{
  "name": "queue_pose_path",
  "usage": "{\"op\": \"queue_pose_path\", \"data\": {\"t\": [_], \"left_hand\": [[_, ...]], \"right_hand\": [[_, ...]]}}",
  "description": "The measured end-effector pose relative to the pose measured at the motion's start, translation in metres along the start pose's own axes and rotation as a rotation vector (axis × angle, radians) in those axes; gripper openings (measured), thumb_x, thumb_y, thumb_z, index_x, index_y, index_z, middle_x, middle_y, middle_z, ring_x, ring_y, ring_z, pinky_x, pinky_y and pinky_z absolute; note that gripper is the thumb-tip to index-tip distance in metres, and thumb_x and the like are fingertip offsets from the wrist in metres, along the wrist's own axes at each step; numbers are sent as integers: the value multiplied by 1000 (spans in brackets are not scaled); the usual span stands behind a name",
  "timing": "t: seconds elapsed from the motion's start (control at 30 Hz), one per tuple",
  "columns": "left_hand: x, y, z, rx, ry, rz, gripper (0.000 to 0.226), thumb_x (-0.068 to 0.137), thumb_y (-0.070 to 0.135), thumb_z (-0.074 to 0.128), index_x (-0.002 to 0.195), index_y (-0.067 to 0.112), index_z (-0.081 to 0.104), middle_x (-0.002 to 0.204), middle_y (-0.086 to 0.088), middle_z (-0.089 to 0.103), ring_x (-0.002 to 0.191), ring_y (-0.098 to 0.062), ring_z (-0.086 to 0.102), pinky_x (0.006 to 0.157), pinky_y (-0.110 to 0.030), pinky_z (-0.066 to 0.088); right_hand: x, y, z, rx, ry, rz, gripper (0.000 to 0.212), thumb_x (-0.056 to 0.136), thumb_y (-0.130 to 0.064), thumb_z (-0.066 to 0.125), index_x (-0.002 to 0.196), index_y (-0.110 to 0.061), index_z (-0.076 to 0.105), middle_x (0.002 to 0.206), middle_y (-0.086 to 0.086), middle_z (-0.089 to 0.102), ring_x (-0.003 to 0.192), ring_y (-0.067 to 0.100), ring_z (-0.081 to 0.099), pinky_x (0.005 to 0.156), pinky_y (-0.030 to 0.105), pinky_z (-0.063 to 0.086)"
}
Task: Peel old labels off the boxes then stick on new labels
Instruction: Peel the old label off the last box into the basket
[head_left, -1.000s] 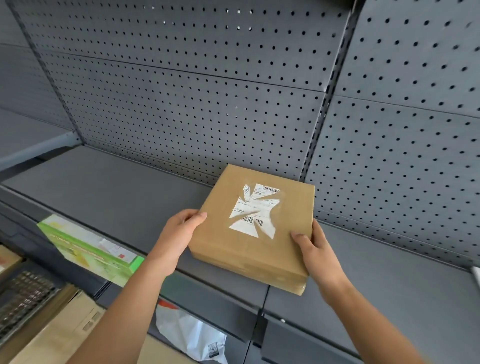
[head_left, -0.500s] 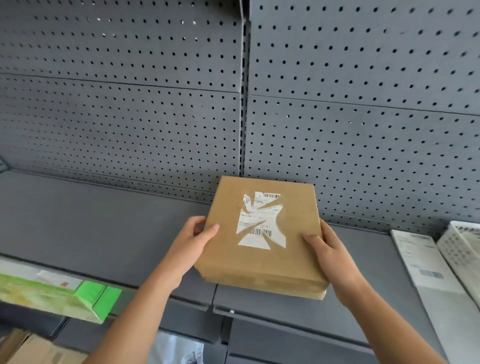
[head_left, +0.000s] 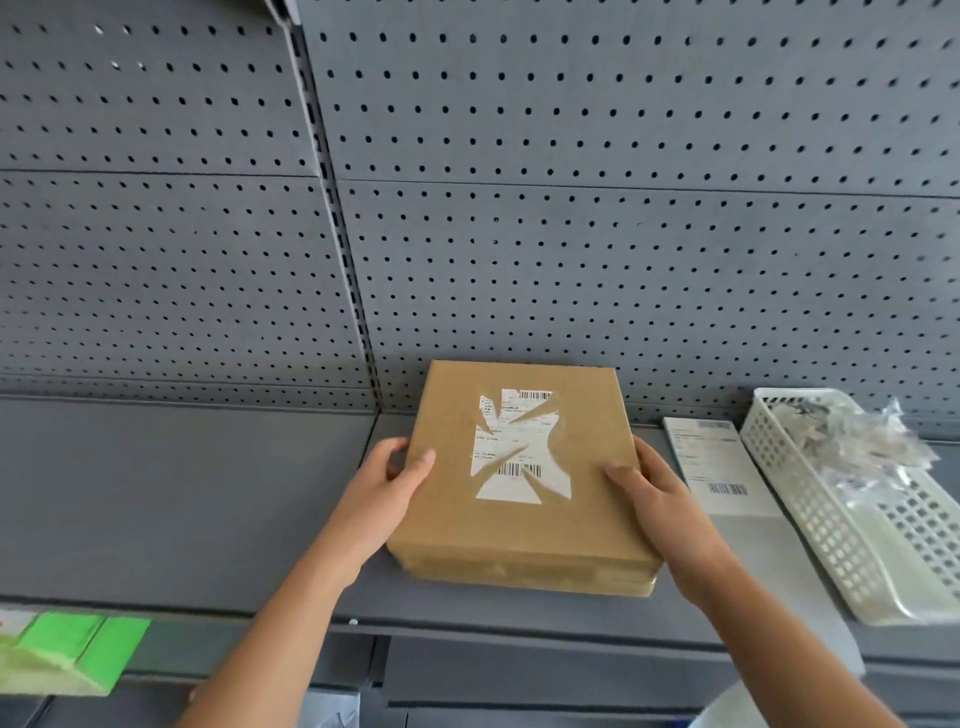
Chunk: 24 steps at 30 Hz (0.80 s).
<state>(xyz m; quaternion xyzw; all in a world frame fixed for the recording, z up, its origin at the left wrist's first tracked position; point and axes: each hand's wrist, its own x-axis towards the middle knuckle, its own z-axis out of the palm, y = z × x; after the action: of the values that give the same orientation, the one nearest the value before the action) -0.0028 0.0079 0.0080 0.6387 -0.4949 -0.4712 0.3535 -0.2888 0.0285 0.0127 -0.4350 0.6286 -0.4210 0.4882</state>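
A flat brown cardboard box lies on or just above the grey shelf, close to the pegboard back wall. On its top is a torn white shipping label with barcodes, partly ripped away. My left hand grips the box's left edge, thumb on top. My right hand grips its right edge, thumb on top. A fresh white label sheet lies on the shelf just right of the box.
A white perforated plastic basket with crumpled clear scraps stands at the right end of the shelf. A green box pokes out on a lower level at bottom left. The grey pegboard wall rises behind the shelf.
Both hands have carried the box rightward along the shelf and lowered it near the label sheet and basket. The view has swung right; the green box has slid to the left edge.
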Motion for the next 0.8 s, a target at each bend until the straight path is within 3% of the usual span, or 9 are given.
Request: {"op": "queue_pose_path", "data": {"t": [0.27,0.43,0.57,0.67,0.73,0.8], "left_hand": [[-2,1,31,112,11,-22,39,96,64,49,128,42,47,113,16,62,100,-3,63,77,-28,48],[2,-12,35,135,39,-52,41,93,66,53,124,39,53,109,11,67,95,-9,69,86,-40,57],[3,-12,35,166,34,-36,37,95,61,54,124,38,52,109,13,68,94,-8,69,82,-36,55],[8,-9,33,157,30,2,38,96,56,57,127,36,51,110,18,66,96,-3,67,79,-31,52],[15,-9,32,198,43,51,44,96,56,56,134,34,48,118,21,61,104,-1,63,84,-31,51],[22,-8,32,245,78,118,54,95,58,56,142,33,44,133,18,55,118,-5,57,99,-38,49]], "right_hand": [[10,19,-29,-6,-40,34,31,99,-34,56,129,-41,56,111,-14,73,99,11,71,95,42,55],[15,31,-32,-33,-24,25,38,98,-37,59,135,-42,51,115,-19,70,101,5,69,96,38,54],[18,33,-32,-56,-16,23,40,98,-37,58,137,-41,49,113,-22,70,101,3,68,95,36,54],[18,30,-32,-77,-11,5,41,99,-35,57,138,-39,48,111,-22,69,94,-2,68,83,24,53],[19,28,-32,-94,-3,0,45,99,-35,58,142,-36,43,121,-19,65,103,-2,65,84,21,52],[22,28,-35,-173,38,-18,59,98,-42,58,151,-35,33,142,-14,50,128,5,52,102,31,47]]}}
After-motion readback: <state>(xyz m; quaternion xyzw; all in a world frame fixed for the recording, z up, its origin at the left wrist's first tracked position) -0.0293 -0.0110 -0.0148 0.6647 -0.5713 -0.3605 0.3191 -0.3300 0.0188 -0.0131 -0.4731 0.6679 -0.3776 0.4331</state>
